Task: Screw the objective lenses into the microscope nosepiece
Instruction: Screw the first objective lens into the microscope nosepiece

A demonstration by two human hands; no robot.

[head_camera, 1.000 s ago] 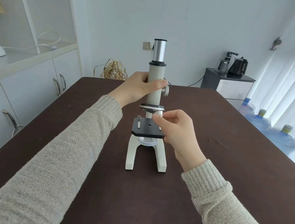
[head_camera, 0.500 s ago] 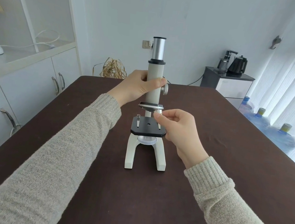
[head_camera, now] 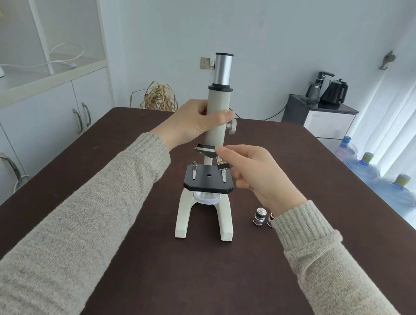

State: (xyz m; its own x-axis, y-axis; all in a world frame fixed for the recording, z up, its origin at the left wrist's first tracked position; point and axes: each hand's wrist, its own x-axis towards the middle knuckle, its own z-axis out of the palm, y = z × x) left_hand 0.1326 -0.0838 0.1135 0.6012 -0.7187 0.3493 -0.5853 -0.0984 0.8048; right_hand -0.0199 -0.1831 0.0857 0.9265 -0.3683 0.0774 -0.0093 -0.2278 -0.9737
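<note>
A person sits at a dark brown worktop (head_camera: pixel 136 278), seen from a camera on their head. A cream-coloured microscope (head_camera: pixel 213 132) stands upright in the middle of it, its tube rising straight up, its U-shaped foot opening towards the viewer.

The left hand (head_camera: pixel 195 124) is wrapped around the tube, fingers behind and thumb across the front, most likely to keep the microscope from twisting or tipping while parts are fitted below.

Just under that hand sits the nosepiece (head_camera: pixel 205 151), a dark turning disc at the bottom of the tube. One small brass-coloured lens (head_camera: pixel 222 164) hangs from its right side. The lens's long axis is tilted: its tip points down and towards the right, above the black stage (head_camera: pixel 208 180), not touching it.

The right hand (head_camera: pixel 254 175) is beside the nosepiece. Its thumb and forefinger are drawn together at the disc's right edge, just above the fitted lens; whether they pinch the disc or merely touch it cannot be told. The other fingers are loosely curled and hold nothing visible. This looks like turning the disc to bring an empty socket round.

Two more lenses wait on the worktop to the right of the foot, standing upright and side by side: a silver and black lens (head_camera: pixel 259 216) and a second lens (head_camera: pixel 271 219) partly hidden by the right sleeve (head_camera: pixel 305 225).
</note>
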